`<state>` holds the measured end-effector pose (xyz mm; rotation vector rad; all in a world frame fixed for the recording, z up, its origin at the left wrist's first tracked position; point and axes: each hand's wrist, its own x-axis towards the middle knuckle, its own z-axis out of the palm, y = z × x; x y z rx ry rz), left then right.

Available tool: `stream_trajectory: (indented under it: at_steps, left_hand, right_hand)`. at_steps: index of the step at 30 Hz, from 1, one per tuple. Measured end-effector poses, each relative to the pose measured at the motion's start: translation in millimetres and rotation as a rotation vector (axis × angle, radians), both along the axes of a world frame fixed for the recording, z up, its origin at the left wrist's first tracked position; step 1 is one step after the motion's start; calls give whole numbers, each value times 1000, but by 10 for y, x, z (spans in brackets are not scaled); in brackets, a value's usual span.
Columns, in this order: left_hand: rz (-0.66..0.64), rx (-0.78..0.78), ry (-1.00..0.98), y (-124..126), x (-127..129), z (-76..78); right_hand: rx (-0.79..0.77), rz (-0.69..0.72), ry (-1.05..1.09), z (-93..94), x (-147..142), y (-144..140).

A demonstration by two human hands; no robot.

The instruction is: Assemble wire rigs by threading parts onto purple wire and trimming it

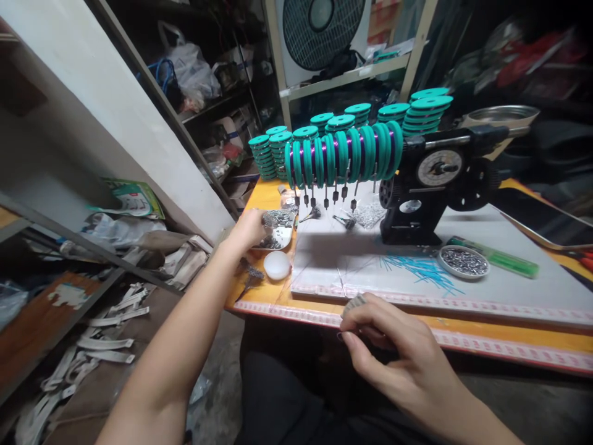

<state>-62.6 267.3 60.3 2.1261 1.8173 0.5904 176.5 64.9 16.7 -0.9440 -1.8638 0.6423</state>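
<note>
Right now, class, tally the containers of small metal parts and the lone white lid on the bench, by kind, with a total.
Metal tray of small parts under the left hand: 1
Round tin of small metal parts: 1
White round lid: 1
Total: 3

Left arm stretches forward, its hand (pixel 248 228) curled down; right hand (pixel 393 346) hovers close, fingertips pinched.

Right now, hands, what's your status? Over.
Left hand reaching into metal tray of small parts. Right hand pinching small grey piece at table edge. White lid beside tray.
</note>
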Motion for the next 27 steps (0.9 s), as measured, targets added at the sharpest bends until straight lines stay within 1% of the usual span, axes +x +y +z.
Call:
stream_trajectory:
  at_steps: [2,4,6,7,8,9,10,11,12,14,17,21,27]
  left_hand:
    - [33,68,-111,-221,17,78]
    - [36,94,-249,-572,50,108]
    - [18,41,-385,-1003,106,63]
    - [8,12,-444,-1222,142,13]
    - [-3,-40,-545,-1430,182,-52]
    - [-9,-180,-838,-1619,224,-125]
    - [21,-298,-1089,-1785,268,-201]
    - [62,-376,-1266,-1924,312,-274]
    - [104,-428,-1404,-2038,354,-340]
    - [162,-487,-1580,-2199,426,-440]
    - [200,-494,-1699,-2329,493,-510]
    - [224,-453,-1720,-2413,526,-520]
    - [269,-459,-1727,-2462,547,-509]
  right_hand:
    - [32,-5,-5,9,-11,-6]
    - [73,-17,5,28,-33,-14]
    - [104,-29,24,50,-64,-26]
    - [113,-34,36,60,-81,-34]
    - [118,-37,48,69,-97,-43]
    - [115,-38,57,77,-114,-54]
    - [110,-38,65,85,-131,-67]
    - [101,-34,69,92,-147,-82]
    - [91,-28,72,99,-163,-98]
    - [74,-8,76,113,-191,-131]
    - [55,18,61,131,-223,-176]
    - [49,13,13,141,-236,-212]
    - [46,-1,-5,148,-230,-237]
